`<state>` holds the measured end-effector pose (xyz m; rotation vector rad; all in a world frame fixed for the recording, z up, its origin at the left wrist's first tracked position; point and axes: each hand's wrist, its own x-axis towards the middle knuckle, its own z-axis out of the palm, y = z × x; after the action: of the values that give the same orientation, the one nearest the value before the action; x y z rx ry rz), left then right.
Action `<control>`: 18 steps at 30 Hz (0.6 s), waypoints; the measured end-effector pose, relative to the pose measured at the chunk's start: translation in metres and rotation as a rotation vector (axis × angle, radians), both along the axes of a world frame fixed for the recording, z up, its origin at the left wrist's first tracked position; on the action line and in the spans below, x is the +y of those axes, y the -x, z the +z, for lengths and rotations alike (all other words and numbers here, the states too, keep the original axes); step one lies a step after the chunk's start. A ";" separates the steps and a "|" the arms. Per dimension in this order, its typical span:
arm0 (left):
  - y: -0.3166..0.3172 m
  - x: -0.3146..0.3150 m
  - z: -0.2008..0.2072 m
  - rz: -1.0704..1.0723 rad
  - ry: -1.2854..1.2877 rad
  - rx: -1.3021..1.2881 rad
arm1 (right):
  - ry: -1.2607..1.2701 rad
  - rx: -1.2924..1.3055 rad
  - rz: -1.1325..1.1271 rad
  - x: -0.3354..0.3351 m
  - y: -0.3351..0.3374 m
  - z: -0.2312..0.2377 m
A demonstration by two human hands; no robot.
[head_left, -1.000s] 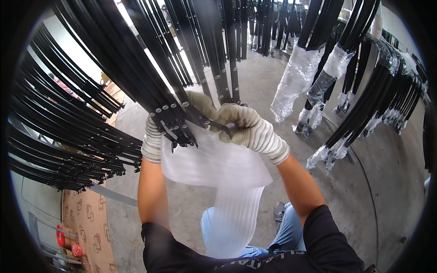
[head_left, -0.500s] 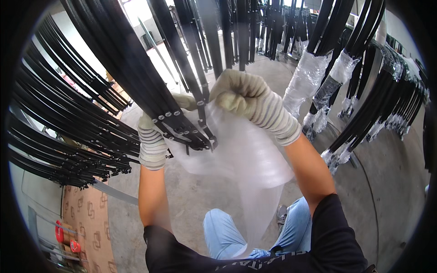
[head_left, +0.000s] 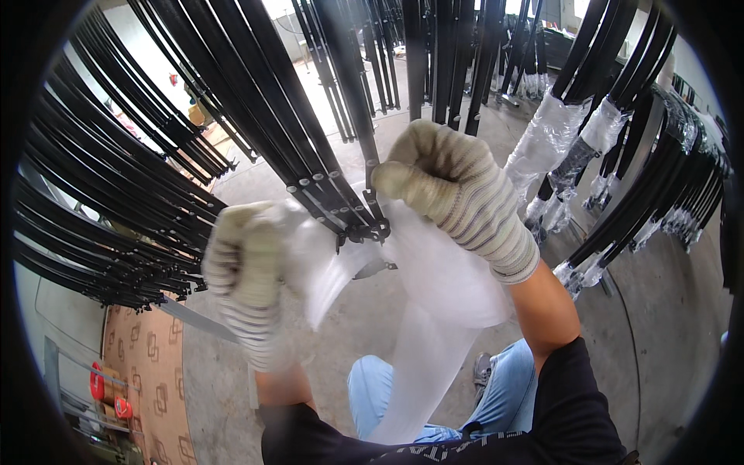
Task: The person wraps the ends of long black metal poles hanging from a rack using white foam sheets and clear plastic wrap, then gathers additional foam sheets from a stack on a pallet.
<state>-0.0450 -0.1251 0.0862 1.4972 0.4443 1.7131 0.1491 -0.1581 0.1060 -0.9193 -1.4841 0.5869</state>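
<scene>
A bundle of long black metal bars [head_left: 298,147] hangs down in front of me, with bright rivets near its lower ends. White, translucent wrapping foam [head_left: 442,283] lies behind and around those ends and trails down over my leg. My left hand [head_left: 246,260], in a striped knit glove, is left of the bars, its fingers closed on one side of the foam. Just right of the bars, my right hand [head_left: 446,170], gloved alike, pinches the foam's other side near the top. Part of the foam is blurred by motion.
More black bars [head_left: 128,186] hang close by on the left. To the right, other bars have ends wrapped in clear plastic film [head_left: 542,136]. A dark cable [head_left: 628,333] runs along the concrete floor. Red containers [head_left: 97,384] stand at lower left beside a patterned brown panel [head_left: 159,372].
My left hand has come out from behind the bars, toward me and downward, pulling a foam edge with it. My right hand has shifted slightly right. The bars' lower ends have swung right.
</scene>
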 end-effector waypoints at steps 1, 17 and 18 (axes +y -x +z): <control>-0.012 -0.003 -0.003 0.022 -0.063 0.092 | -0.013 0.003 0.071 0.002 -0.002 -0.001; -0.069 0.018 -0.010 0.715 -0.575 0.412 | 0.035 0.160 0.172 0.013 -0.017 -0.002; -0.071 0.026 -0.012 0.683 -0.577 0.310 | 0.027 0.198 0.190 0.012 -0.017 -0.002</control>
<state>0.0264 -0.0994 0.0739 2.2219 0.7256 2.2662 0.1661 -0.1464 0.1043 -0.7227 -1.3951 0.8148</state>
